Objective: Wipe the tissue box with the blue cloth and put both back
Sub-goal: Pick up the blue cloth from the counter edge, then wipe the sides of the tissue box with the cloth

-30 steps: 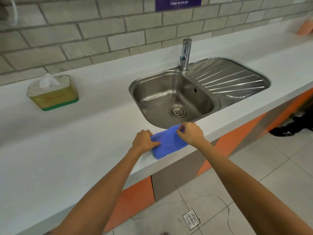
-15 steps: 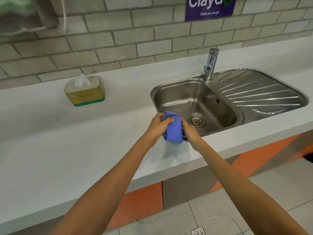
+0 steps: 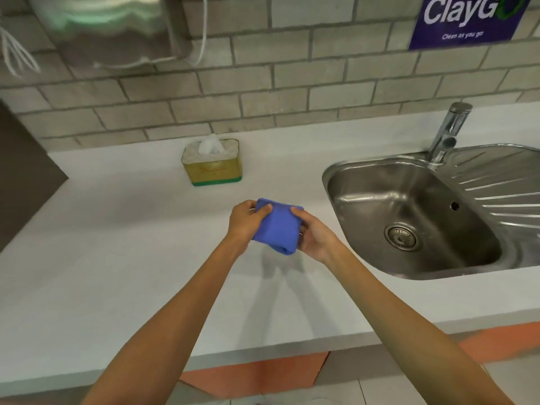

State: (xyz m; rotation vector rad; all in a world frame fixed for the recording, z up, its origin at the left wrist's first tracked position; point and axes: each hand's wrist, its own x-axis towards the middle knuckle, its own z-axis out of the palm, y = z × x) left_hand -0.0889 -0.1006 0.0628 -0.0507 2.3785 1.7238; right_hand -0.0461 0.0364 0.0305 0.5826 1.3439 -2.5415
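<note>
A folded blue cloth (image 3: 277, 228) hangs in the air above the white counter (image 3: 117, 258), held between both hands. My left hand (image 3: 247, 220) grips its left edge with the thumb on top. My right hand (image 3: 314, 233) holds its right side, thumb pressed on the upper corner. The tissue box (image 3: 212, 163) is yellow with a green base and a white tissue sticking out of its top. It stands upright near the brick wall, a little behind and to the left of the cloth, apart from both hands.
A steel sink (image 3: 409, 217) with drainboard and a tap (image 3: 448, 131) sits to the right. A grey brick wall (image 3: 292, 83) backs the counter, carrying a purple sign (image 3: 464, 21) and a dispenser (image 3: 105, 27). A dark panel (image 3: 23, 176) stands at the left.
Both hands lifted the cloth off the counter's front edge, folded it, and carried it left and farther back. The view has swung left, so the tissue box now sits nearer the centre.
</note>
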